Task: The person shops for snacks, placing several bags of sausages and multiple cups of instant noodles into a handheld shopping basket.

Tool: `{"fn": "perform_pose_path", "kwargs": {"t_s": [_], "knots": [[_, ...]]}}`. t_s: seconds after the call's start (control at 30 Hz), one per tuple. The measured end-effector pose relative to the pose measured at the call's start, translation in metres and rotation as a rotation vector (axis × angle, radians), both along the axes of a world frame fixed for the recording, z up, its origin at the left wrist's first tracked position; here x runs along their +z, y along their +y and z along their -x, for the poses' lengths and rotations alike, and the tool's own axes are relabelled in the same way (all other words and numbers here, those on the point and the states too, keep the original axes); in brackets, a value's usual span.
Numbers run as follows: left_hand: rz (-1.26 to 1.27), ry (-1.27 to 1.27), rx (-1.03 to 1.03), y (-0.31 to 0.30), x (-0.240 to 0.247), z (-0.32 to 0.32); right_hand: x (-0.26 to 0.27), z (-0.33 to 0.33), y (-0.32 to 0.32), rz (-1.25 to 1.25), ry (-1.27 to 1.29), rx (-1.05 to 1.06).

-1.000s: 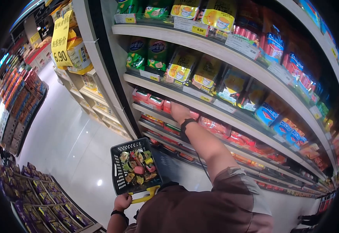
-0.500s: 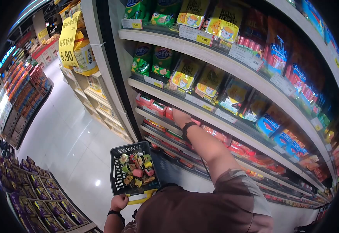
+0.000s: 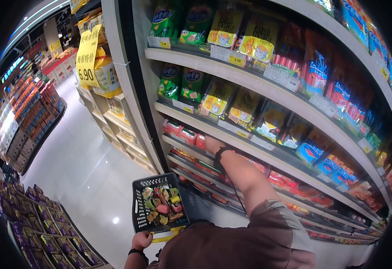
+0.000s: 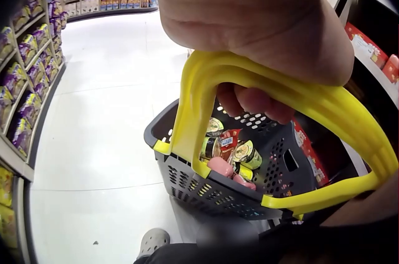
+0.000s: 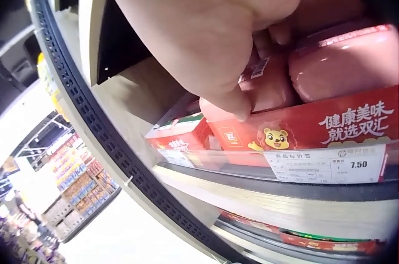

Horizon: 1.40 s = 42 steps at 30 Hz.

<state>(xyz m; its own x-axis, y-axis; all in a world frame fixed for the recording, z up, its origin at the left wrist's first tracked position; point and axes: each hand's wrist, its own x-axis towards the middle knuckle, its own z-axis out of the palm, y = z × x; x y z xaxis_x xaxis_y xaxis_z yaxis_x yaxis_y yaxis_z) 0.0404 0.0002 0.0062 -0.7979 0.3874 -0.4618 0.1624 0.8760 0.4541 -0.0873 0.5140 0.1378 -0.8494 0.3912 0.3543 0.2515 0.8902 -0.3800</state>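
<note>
In the left wrist view my left hand (image 4: 249, 21) grips the yellow handle (image 4: 355, 120) of a dark perforated basket (image 4: 187, 180), its fingertips curled under the bar. Packaged food and a pink pack (image 4: 220, 165) lie inside the basket. My right hand (image 5: 206, 27) reaches into a red display box (image 5: 249, 133) on the shelf, thumb and fingers around a pink package with a barcode (image 5: 274, 89); the palm hides part of it. Another pink package (image 5: 349, 64) lies beside it. In the head view the right hand (image 3: 212, 145) is at a lower shelf.
Shelf edges (image 3: 196, 105) with packets run above and below the right hand. A price label (image 5: 330, 163) fronts the box. A black upright (image 3: 146, 85) stands left of it. Purple packets (image 3: 48, 228) fill a rack at lower left; shiny floor (image 3: 88, 179) lies between.
The shelves, basket and right hand appear slightly lower and farther right in the head view. My right hand stays at the same pink packages, and my left hand keeps hold of the handle.
</note>
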Motion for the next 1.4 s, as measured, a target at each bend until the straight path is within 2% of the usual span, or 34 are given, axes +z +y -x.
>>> {"fn": "perform_pose_path", "kwargs": {"t_s": [0.23,0.3,0.33,0.4,0.5,0.53,0.6,0.63,0.67,0.73,0.87,1.0,1.07,1.1,1.13,1.2,1.27,1.33,1.37,1.4], "knots": [[-0.013,0.006,-0.026,0.000,-0.002,0.003,-0.007,-0.001,0.006,-0.026,-0.030,0.007],[-0.044,0.009,-0.048,-0.002,-0.006,0.003,0.011,-0.008,-0.006,-0.085,-0.048,0.165],[-0.054,-0.005,-0.061,-0.004,-0.011,0.005,0.012,-0.009,-0.011,-0.112,0.074,0.230],[-0.073,-0.027,-0.067,-0.008,-0.018,0.007,0.022,-0.011,-0.026,-0.032,-0.032,0.295],[-0.045,-0.010,-0.059,-0.006,-0.013,0.005,0.039,-0.023,-0.056,-0.134,0.059,0.361],[-0.053,-0.003,-0.062,-0.006,-0.013,0.005,0.054,-0.029,-0.070,-0.072,-0.059,0.356],[-0.045,-0.006,-0.080,-0.003,-0.004,0.006,0.049,-0.033,-0.085,0.051,-0.062,0.397],[-0.014,-0.015,-0.090,-0.001,0.000,0.007,0.040,-0.033,-0.093,0.148,-0.065,0.407],[-0.037,-0.020,-0.098,-0.003,-0.003,0.008,0.031,-0.035,-0.099,0.142,-0.013,0.451],[-0.027,-0.024,-0.114,-0.002,-0.001,0.010,0.006,-0.038,-0.109,0.280,-0.108,0.495],[0.017,-0.074,-0.115,-0.003,-0.001,0.012,-0.062,-0.050,-0.130,0.377,-0.218,0.548],[0.054,-0.072,-0.101,-0.003,0.000,0.012,-0.109,-0.064,-0.159,0.575,-0.471,0.444],[0.033,-0.045,-0.097,-0.003,-0.004,0.013,-0.155,-0.070,-0.166,0.671,-0.620,0.384],[0.016,-0.026,-0.100,-0.003,-0.002,0.013,-0.185,-0.076,-0.169,0.586,-0.529,0.411],[0.018,-0.041,-0.097,-0.003,-0.002,0.014,-0.199,-0.079,-0.173,0.592,-0.543,0.410],[0.003,-0.029,-0.100,-0.004,-0.001,0.015,-0.223,-0.085,-0.182,0.843,-0.713,0.347],[-0.001,-0.029,-0.101,-0.004,-0.002,0.017,-0.241,-0.095,-0.192,0.892,-0.728,0.303],[-0.006,-0.025,-0.101,-0.004,-0.001,0.016,-0.262,-0.101,-0.197,1.001,-0.907,0.308],[-0.015,-0.029,-0.103,-0.004,-0.001,0.017,-0.274,-0.106,-0.201,0.903,-0.951,0.266],[-0.024,-0.033,-0.104,-0.004,-0.001,0.018,-0.278,-0.108,-0.204,0.905,-0.957,0.267]]}}
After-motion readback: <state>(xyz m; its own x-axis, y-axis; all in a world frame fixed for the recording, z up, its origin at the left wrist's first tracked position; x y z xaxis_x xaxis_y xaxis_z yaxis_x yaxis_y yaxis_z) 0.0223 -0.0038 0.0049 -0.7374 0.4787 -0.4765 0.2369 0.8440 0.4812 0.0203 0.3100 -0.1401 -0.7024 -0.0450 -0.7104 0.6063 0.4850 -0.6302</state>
